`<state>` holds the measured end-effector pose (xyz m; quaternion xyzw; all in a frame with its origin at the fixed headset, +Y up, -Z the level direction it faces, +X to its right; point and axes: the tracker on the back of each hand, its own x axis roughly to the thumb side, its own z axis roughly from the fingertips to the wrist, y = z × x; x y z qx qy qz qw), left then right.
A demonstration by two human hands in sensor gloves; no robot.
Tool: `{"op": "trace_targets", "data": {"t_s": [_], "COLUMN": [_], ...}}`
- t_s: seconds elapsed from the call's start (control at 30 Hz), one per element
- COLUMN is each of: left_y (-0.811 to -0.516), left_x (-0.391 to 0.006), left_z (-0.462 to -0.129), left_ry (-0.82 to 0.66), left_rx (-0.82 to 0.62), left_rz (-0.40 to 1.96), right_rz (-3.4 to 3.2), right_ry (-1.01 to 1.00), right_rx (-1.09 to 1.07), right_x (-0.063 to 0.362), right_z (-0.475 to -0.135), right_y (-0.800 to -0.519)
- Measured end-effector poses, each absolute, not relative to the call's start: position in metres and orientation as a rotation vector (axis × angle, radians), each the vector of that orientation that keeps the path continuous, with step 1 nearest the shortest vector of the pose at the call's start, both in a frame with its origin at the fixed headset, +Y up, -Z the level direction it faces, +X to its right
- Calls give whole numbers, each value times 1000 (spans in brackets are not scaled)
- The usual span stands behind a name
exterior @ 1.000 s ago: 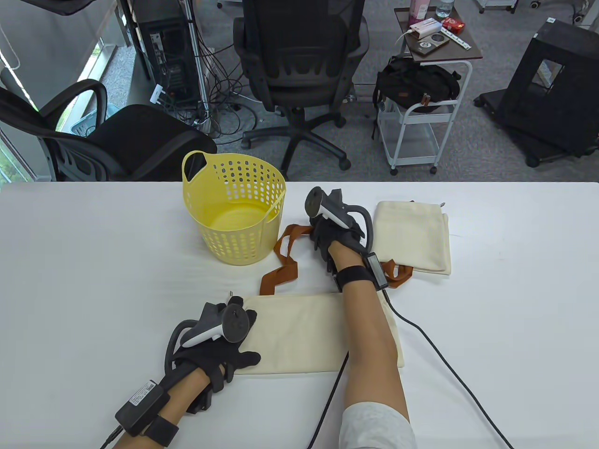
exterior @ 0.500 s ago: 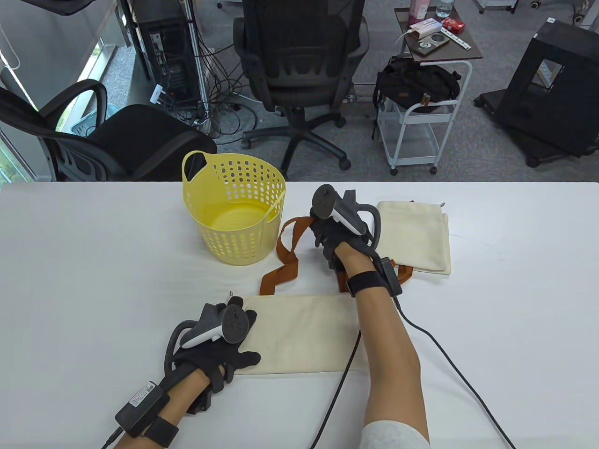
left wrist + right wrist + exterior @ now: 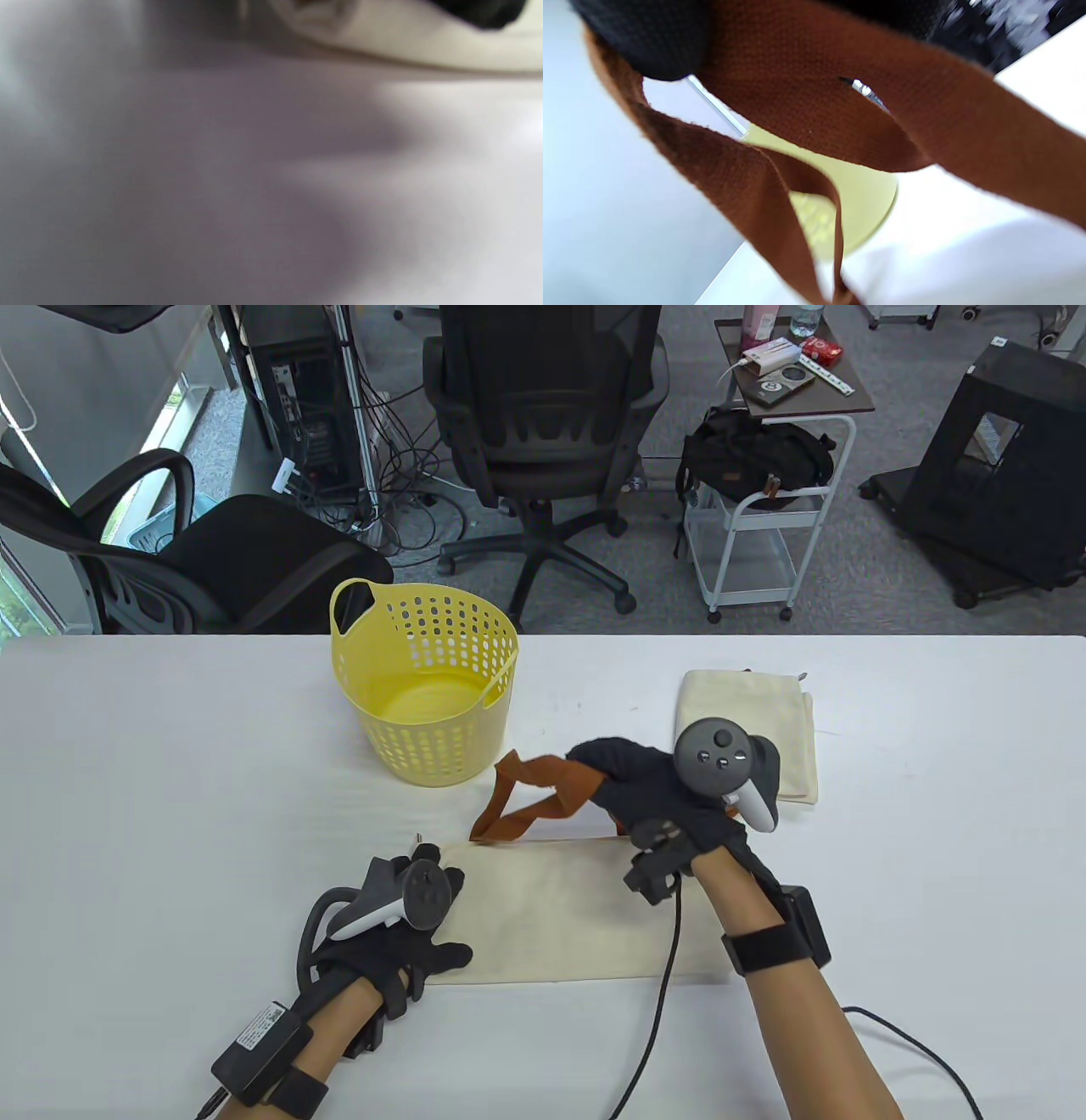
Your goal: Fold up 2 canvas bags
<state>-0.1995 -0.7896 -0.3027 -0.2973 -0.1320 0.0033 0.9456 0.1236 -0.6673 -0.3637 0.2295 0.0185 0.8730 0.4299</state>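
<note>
Table view shows the left hand (image 3: 399,937) lying flat with fingers spread on the left end of the near bag (image 3: 551,912), pinning it to the table (image 3: 170,780). That bag lies as a long cream strip along the near edge; the cloth looks soft, light and limp, so it should crease easily but slide if not held down. Behind it stands a yellow basket (image 3: 428,687). The brown straps (image 3: 530,802) rise off the bag's far edge, and the right hand (image 3: 670,802) grips them, fingers closed around the webbing; the right wrist view shows the loops hanging slack, though it is blurred. The webbing seems the stiffer hold. A second bag (image 3: 751,729) lies folded at the far right.
</note>
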Motion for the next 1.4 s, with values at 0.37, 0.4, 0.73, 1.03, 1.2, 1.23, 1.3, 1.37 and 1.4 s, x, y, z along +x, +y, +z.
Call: {"op": "trace_targets", "data": {"t_s": [0.37, 0.4, 0.73, 1.03, 1.2, 1.23, 1.3, 1.37, 1.4], "left_y": [-790, -790, -792, -788, -788, -787, -787, -787, -787], "left_x": [-199, -200, -200, -200, -200, -200, -201, -201, -201], "left_z": [-302, -303, -303, -304, -303, -304, -303, -303, -303], "left_ry": [-264, -264, -262, -246, -246, -247, -248, -250, -251], "left_rx": [-600, -599, -595, -531, -521, -524, -516, -509, -505], "left_rz": [1, 1, 5, 40, 42, 39, 41, 42, 44], "right_rz": [2527, 2551, 2863, 2901, 2822, 2815, 2829, 2871, 2902], "right_ry": [207, 248, 165, 69, -49, -98, -175, -177, -138], "right_rx": [898, 927, 1115, 1198, 1010, 918, 714, 514, 434], "right_x": [111, 107, 84, 92, 116, 124, 138, 154, 161], "right_z": [-262, -256, -224, -213, -220, -224, -232, -241, -247], "right_y": [-721, -729, -753, -736, -716, -712, -710, -714, -718]}}
